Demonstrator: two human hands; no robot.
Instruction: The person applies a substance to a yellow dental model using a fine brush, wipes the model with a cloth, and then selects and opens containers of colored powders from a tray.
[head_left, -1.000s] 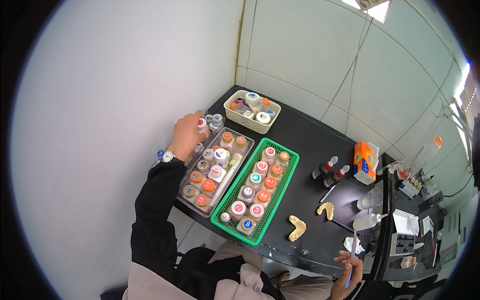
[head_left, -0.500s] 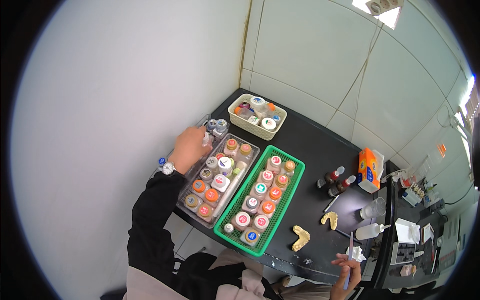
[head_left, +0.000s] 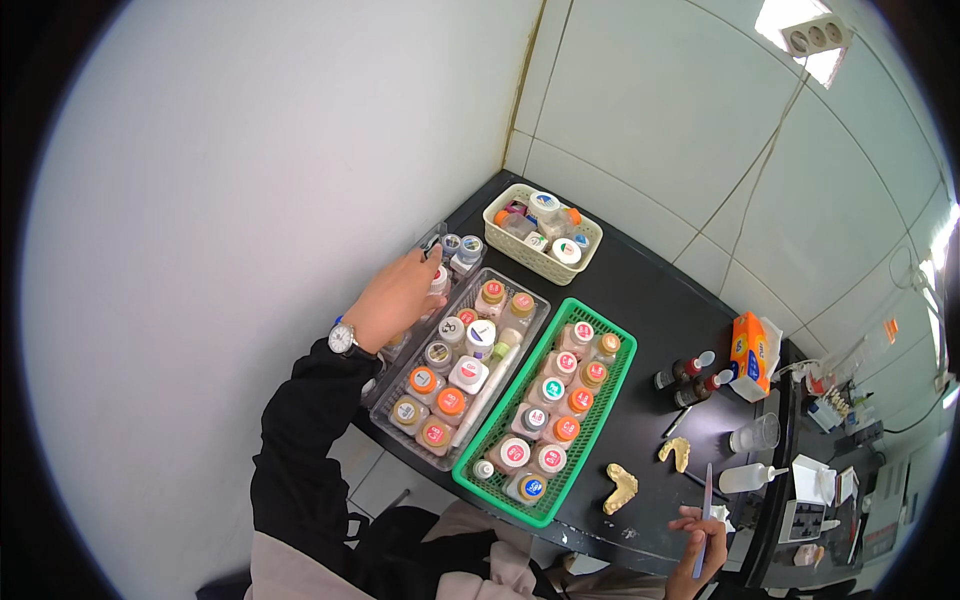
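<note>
My left hand (head_left: 393, 302) reaches over the clear plastic tray (head_left: 478, 258) beside the wall. Its fingers are curled round a small jar (head_left: 438, 279) with a white and red lid; part of the grip is hidden. Several small lidded jars stand at that tray's far end. My right hand (head_left: 697, 548), at the lower right, holds a thin lavender spatula (head_left: 707, 505) upright between thumb and fingers. To its left two yellowish horseshoe-shaped dental casts, a nearer one (head_left: 620, 488) and a farther one (head_left: 676, 455), lie on the black table (head_left: 590, 535).
Another clear tray (head_left: 540, 305) and a green basket (head_left: 625, 350) hold several powder jars. A cream basket (head_left: 490, 225) stands behind. Dark dropper bottles (head_left: 690, 372), a tissue pack (head_left: 748, 355), a glass cup (head_left: 757, 433) and a white squeeze bottle (head_left: 745, 478) are at the right.
The view has shifted, so the scene sits farther right. My left forearm has moved slightly left against the trays and covers a blue-lidded jar seen before. My right hand still holds the spatula.
</note>
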